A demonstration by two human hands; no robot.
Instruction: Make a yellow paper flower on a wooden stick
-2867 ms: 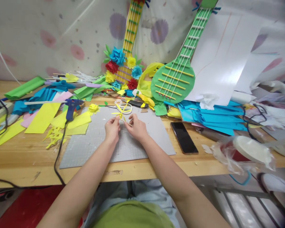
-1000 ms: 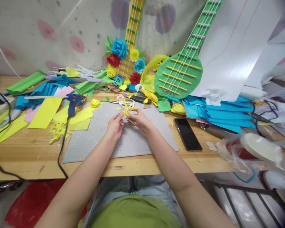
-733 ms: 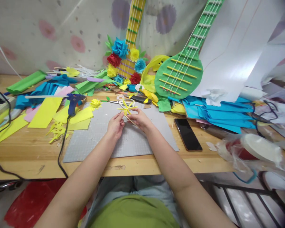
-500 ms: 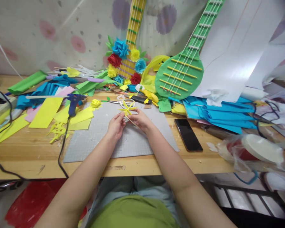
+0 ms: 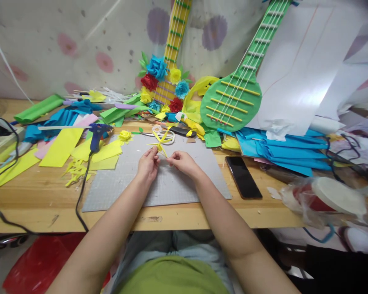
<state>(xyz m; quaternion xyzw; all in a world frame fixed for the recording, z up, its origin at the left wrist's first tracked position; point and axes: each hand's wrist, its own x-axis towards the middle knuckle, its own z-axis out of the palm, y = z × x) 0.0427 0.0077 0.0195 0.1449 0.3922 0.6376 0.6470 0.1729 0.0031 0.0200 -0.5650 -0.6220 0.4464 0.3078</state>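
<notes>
A small yellow paper star flower (image 5: pixel 160 143) on a thin stick is held above the grey cutting mat (image 5: pixel 119 183). My left hand (image 5: pixel 147 165) pinches it just below the yellow petals. My right hand (image 5: pixel 184 161) is closed in a pinch on the lower end of the stick, a little to the right. Both forearms reach in from the bottom of the view.
A blue glue gun (image 5: pixel 95 136) with a black cable lies left of the mat among yellow paper sheets (image 5: pixel 61 146). Scissors (image 5: pixel 161 134) lie behind my hands. A black phone (image 5: pixel 243 177) rests at right. Green (image 5: pixel 233 100) and yellow paper guitars lean on the wall.
The yellow flower has tilted left and come slightly lower. My right hand has slid away to the right along the stick while the left stays at the petals.
</notes>
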